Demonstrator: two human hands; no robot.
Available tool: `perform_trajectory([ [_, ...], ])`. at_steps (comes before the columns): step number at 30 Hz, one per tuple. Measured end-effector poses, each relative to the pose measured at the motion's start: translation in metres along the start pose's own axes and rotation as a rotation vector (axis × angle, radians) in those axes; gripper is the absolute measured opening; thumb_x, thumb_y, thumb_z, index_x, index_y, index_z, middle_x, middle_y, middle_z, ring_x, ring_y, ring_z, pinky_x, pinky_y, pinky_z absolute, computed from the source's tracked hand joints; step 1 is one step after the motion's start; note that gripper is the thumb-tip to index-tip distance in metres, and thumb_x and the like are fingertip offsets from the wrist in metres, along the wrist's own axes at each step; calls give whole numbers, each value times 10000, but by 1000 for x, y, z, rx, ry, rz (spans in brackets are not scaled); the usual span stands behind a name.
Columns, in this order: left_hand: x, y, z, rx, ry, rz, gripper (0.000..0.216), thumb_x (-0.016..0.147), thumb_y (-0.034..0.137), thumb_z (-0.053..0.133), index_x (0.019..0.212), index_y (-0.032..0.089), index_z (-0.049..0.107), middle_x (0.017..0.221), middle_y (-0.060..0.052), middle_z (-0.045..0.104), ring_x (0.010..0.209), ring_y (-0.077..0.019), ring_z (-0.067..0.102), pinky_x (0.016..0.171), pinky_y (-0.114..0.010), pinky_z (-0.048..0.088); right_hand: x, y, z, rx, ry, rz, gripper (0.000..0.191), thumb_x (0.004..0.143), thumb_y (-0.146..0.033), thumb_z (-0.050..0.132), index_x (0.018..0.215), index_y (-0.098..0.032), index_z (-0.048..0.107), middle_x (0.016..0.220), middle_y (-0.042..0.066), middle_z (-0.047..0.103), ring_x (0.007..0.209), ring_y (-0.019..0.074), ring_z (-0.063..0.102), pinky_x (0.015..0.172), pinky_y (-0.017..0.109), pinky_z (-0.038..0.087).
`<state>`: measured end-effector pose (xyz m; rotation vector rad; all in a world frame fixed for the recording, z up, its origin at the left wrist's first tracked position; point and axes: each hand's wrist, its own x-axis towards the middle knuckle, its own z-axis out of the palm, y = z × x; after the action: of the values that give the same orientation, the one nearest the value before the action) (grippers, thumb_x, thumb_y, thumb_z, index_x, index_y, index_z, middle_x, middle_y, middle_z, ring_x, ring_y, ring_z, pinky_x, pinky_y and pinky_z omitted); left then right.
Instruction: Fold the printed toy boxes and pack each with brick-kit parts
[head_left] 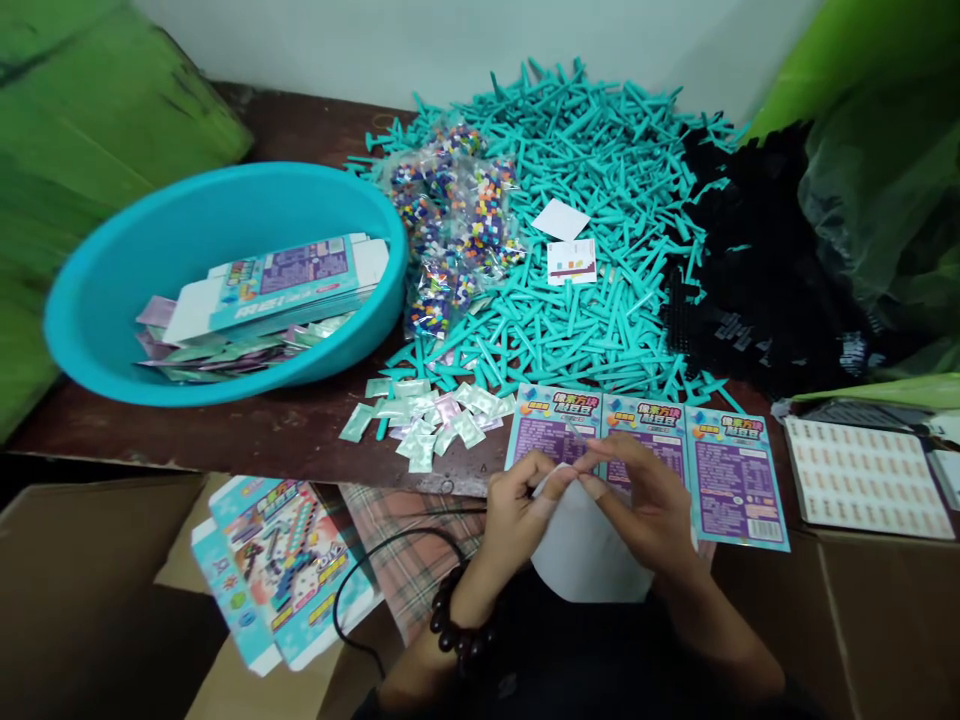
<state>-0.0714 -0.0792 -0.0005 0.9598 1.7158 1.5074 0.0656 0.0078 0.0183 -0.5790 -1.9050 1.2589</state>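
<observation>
A dark reddish-brown counter (225,432) bears a turquoise basin (150,240); right of the basin spreads a broad heap of teal T-shaped pieces (622,180), with a black pile (750,250) farther right; small sachets (431,415) lie just off the basin's near right side, three printed cards (667,430) well right of it

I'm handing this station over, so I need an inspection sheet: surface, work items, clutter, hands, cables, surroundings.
Surface: dark table, heavily covered.
Work items: white sheet; three printed cards in a row at the front edge.
Clutter: loose teal pieces, bagged coloured beads, small sachets, black parts.
Hands: left hand pinches the sheet's upper edge; right hand has fingertips there, grip unclear.
Cables: black cord looping below the table's front edge.
Surroundings: blue basin holding flat boxes; green sheeting.
</observation>
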Motion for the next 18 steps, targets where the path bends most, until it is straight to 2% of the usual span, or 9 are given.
perform_trajectory([
  [3,1,-2,0,-32,5,17,637,863,736,631,565,191,491,489,51,382,470,-91,328,460,-234,273,0,-1,3,102,31,-29,439,930,-74,670,1283,-334,663,945,1,732,889,178,673,870,394,554],
  [5,3,-5,-2,-48,4,21,653,834,784,618,574,191,531,496,30,446,472,-103,369,458,-242,285,0,-2,3,247,94,3,372,924,-107,685,1221,-332,674,890,-3,719,835,179,670,790,375,574],
  [7,6,-10,-9,-31,59,15,567,857,702,641,619,190,590,531,12,519,494,-119,426,477,-246,320,1,-2,-2,382,157,44,327,922,-178,716,1202,-339,666,837,-10,707,805,184,683,771,384,602],
  [10,17,-16,-25,-69,238,30,282,828,447,680,709,200,614,626,9,587,563,-134,497,527,-242,383,6,-5,-17,421,162,71,397,943,-302,717,1323,-360,615,876,11,730,799,195,709,768,406,638],
  [12,28,-15,-36,-221,310,15,177,764,371,689,790,219,600,687,19,592,594,-139,517,540,-245,408,12,-10,-29,377,77,67,477,967,-322,684,1421,-380,549,1007,40,759,854,210,733,786,431,653],
  [14,40,-9,-44,-439,315,-18,198,731,336,705,838,242,569,694,34,550,589,-133,492,540,-246,414,20,-17,-42,344,-77,73,527,985,-279,654,1473,-403,497,1179,55,754,970,232,750,872,484,648],
  [16,52,-1,-49,-659,292,-33,236,719,311,729,813,247,521,667,46,468,572,-121,430,535,-239,401,29,-25,-53,341,-250,96,554,995,-234,632,1497,-407,473,1327,65,711,1081,258,745,949,534,625],
  [18,63,4,-53,-823,301,-27,313,719,312,751,754,235,450,658,50,380,572,-111,366,547,-228,404,37,-30,-61,347,-308,98,543,1006,-216,609,1503,-389,475,1401,78,674,1117,275,739,966,558,618],
])
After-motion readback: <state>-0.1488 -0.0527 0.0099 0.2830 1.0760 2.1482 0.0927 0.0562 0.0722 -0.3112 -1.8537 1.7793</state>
